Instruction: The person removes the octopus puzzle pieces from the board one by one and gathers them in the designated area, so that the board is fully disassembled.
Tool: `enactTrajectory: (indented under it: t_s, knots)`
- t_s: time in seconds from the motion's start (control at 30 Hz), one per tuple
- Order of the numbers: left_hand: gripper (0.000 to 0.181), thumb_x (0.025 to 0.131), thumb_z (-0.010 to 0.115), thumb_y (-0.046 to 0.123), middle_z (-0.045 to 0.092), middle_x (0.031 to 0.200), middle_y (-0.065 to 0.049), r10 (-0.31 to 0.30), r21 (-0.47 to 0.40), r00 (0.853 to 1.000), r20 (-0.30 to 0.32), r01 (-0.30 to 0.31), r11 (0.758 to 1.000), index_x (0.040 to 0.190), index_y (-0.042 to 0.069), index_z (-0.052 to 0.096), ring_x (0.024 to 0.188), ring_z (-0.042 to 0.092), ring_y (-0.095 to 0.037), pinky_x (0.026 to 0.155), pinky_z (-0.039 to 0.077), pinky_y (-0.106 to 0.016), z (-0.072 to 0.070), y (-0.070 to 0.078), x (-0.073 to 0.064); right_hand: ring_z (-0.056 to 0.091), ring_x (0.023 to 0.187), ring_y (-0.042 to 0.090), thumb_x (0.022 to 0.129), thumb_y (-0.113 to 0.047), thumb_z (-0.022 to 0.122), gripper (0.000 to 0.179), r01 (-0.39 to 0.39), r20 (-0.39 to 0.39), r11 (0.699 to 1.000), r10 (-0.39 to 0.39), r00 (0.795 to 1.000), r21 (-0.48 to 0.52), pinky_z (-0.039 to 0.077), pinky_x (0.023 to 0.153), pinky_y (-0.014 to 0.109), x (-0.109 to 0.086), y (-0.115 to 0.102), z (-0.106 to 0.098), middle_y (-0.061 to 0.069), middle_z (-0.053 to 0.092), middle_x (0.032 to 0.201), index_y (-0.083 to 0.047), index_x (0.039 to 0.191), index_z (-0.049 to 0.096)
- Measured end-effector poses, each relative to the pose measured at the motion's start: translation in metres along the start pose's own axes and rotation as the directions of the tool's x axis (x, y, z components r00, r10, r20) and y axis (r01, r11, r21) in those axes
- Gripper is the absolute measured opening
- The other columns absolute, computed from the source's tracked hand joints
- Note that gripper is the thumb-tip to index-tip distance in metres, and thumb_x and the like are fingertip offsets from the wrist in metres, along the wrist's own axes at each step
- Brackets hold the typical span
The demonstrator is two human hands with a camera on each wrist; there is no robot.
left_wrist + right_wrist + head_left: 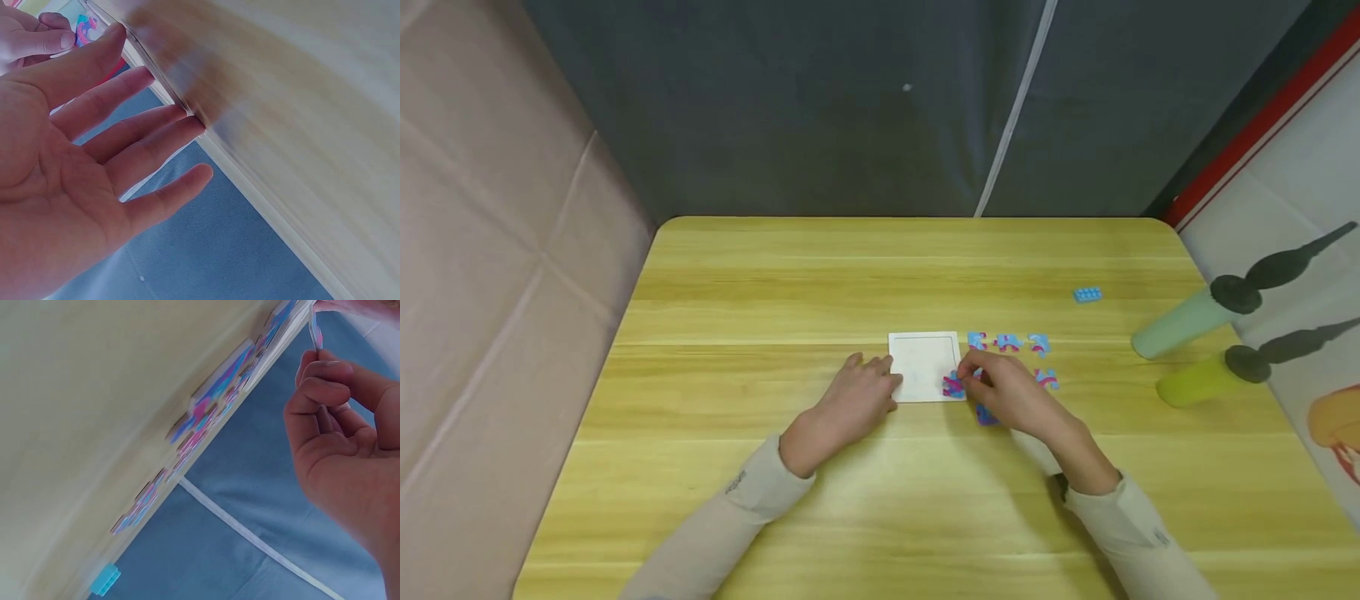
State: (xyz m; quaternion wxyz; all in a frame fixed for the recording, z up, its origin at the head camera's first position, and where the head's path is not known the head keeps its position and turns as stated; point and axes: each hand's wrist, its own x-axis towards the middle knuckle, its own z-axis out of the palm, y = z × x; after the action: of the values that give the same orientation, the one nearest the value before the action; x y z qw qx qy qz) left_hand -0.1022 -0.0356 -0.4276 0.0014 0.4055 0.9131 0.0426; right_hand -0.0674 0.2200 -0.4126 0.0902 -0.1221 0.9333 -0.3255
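Observation:
A white square puzzle board [922, 363] lies flat at the middle of the table. My left hand [863, 390] rests at the board's left edge, its fingers extended; the left wrist view shows the palm and spread fingers. With thumb and fingertips, my right hand [1011, 392] pinches a pink-and-blue jigsaw piece [317, 331] above the board's lower right corner. Several loose jigsaw pieces [1007, 342] in blue, pink and purple lie on the table right of the board. Some are partly hidden under my right hand.
A light blue toy brick [1087, 295] sits farther back on the right of the wooden table [737, 350]. Near the right edge are a pale green cylinder [1180, 323] and a yellow-green cylinder [1198, 381], both with dark tops. A dark curtain [820, 108] hangs behind the table.

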Motion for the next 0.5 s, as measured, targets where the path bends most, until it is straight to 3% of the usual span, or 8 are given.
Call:
enactTrajectory:
  t_s: [0.5]
  knots:
    - [0.015, 0.09, 0.081, 0.024, 0.068, 0.095, -0.005, 0.003, -0.019, 1.0, -0.009, -0.003, 1.0, 0.094, 0.011, 0.074, 0.095, 0.07, -0.024, 0.098, 0.054, -0.05, -0.0008, 0.0009, -0.0007, 0.042, 0.055, 0.008, 0.1, -0.007, 0.064, 0.005, -0.033, -0.023, 0.999, 0.034, 0.999, 0.009, 0.039, 0.051, 0.023, -0.0095, 0.0101, -0.0077, -0.006, 0.047, 0.063, -0.01, 0.103, 0.067]
